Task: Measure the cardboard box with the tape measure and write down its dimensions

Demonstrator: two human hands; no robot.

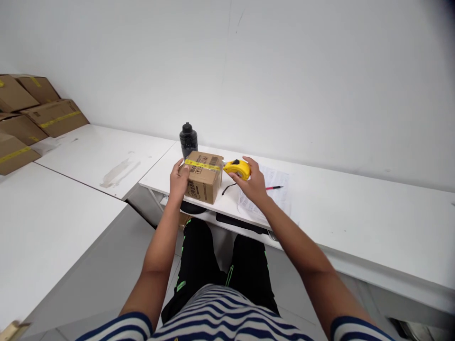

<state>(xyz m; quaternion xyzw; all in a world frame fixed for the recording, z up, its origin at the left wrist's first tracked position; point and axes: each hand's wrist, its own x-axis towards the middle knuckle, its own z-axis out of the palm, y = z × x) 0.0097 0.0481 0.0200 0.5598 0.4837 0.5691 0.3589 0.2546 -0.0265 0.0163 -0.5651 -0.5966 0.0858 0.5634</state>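
My left hand (178,181) is closed on the left end of a small cardboard box (203,177), its thumb pressed near the top front edge. A yellow strip (202,165) runs along the box's top; whether it is packing tape or a measuring blade, I cannot tell. Just right of the box, my right hand (256,183) grips a yellow tape measure (239,168) between thumb and fingers. The tape measure's mouth points left, close to the box's right edge. Printed paper (275,177) with a red and black pen (274,188) on it lies beyond my right wrist.
Behind the box a dark bottle (188,139) stands upright near the wall. Several taped cartons (57,118) are stacked at the far left on adjoining white tables (88,147). A thin black cord (228,188) lies right of the box. Under the white desk (355,213) is a shelf holding dark items.
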